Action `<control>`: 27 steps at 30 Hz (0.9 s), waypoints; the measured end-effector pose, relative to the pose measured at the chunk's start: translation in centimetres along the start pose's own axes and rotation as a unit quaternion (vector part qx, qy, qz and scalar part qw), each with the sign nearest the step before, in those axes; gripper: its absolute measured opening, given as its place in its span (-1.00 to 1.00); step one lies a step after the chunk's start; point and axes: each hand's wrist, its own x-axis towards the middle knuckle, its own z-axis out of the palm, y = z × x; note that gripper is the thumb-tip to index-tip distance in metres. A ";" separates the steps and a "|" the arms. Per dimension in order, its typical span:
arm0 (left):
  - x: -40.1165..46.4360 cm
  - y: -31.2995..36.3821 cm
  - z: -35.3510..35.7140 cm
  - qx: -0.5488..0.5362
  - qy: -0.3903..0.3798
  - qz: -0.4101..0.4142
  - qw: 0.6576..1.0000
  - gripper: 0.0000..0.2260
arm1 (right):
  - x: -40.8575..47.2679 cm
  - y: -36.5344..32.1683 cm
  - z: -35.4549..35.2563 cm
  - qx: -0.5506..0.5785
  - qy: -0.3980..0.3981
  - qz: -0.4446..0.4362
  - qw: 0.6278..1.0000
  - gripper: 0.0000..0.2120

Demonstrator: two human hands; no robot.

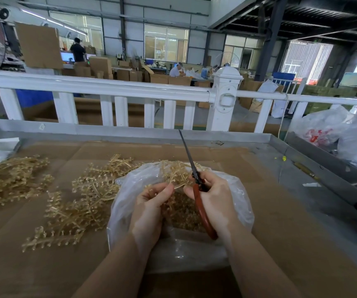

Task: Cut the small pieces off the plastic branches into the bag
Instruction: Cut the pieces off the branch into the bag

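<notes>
A clear plastic bag (126,203) lies open on the cardboard-covered table, with small yellowish plastic pieces (184,214) inside it. Over the bag, my left hand (149,209) pinches a yellowish plastic branch (175,173) between thumb and fingers. My right hand (214,196) grips scissors with red handles (203,214); their dark blades (187,151) are closed and point up and away. A heap of uncut branches (81,203) lies left of the bag.
A second pile of branches (10,179) lies at the far left. The table (259,211) has a raised metal rim (130,131), with a white fence (225,100) behind it. Full plastic bags (328,130) stand at the right. People work among cardboard boxes in the background.
</notes>
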 end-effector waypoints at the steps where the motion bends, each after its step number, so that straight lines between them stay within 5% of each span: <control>1: 0.1 0.0 -0.1 -0.004 0.008 0.011 1.000 -0.67 | 0.0 0.0 0.0 -0.003 -0.001 0.003 1.000 -0.77; 7: 0.0 -0.5 0.0 0.024 -0.015 0.073 0.997 -0.89 | -0.2 -0.2 0.2 -0.013 -0.006 0.011 1.000 -0.80; 14: -0.1 -0.6 0.3 0.028 -0.007 0.076 0.997 -0.91 | -0.3 -0.2 0.1 -0.024 -0.003 -0.002 1.000 -0.78; 21: 0.3 -0.6 -0.4 0.037 -0.033 0.042 0.998 -0.78 | -0.2 -0.1 -0.2 -0.038 0.028 -0.003 0.999 -0.78; 27: 0.3 -0.4 -0.9 0.037 -0.094 0.031 0.994 -0.44 | 0.0 0.1 -1.1 -0.040 0.041 0.003 0.998 -0.71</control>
